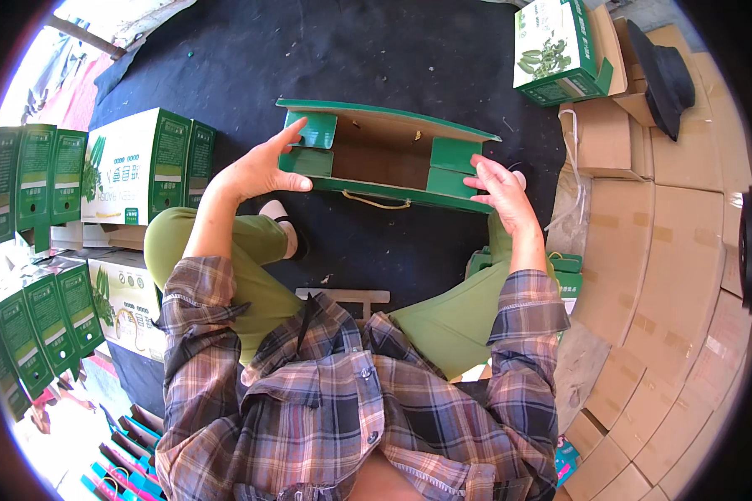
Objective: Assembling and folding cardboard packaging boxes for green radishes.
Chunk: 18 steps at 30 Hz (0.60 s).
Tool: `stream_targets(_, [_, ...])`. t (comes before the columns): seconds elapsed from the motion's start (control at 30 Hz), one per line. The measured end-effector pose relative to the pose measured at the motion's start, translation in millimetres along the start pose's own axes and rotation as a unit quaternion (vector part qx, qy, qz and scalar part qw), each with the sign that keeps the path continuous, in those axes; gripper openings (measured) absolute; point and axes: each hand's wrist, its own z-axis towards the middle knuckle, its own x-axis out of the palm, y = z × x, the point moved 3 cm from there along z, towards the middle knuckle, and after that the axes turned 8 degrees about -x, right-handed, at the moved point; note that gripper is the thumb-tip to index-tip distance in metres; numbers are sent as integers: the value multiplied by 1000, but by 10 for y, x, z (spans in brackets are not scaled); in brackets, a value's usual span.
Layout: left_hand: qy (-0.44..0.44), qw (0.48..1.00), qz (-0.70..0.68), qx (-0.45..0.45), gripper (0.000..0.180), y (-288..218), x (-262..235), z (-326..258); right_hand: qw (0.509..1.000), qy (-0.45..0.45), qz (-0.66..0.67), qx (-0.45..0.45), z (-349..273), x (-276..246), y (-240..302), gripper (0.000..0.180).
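A green cardboard carton (384, 190) lies in front of me with its top open, showing a bare brown inside. A thin yellowish cord handle (376, 201) hangs along its near side. At both short ends the green end flaps (454, 169) are folded inward. My left hand (259, 169) grips the carton's left end, its fingers at the far flap and its thumb at the near one. Against the right end, the bent fingers of my right hand (505, 194) touch the flaps. Between my two hands the carton is held level.
Green and white cartons (134, 167) are stacked on my left, with several more green ones (46, 321) lower down. Brown cardboard boxes (614, 250) form a wall on my right. A dark hat (660, 79) hangs by a green-white carton (557, 54). Dark sheeting (376, 50) covers the floor.
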Motion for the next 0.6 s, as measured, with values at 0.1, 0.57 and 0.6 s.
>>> stream_targets(0.1, [-59, 998, -10, -14, 88, 96, 2, 103, 1000, -22, -13, -13, -35, 20, 136, 53])
stream_targets(0.57, [-269, 902, 325, 91, 46, 138, 443, 200, 793, -6, -542, -280, -211, 586, 35, 85])
stream_targets(0.6, [-256, 901, 335, 105, 54, 76, 473, 150, 785, -8, -555, -276, -208, 596, 25, 87])
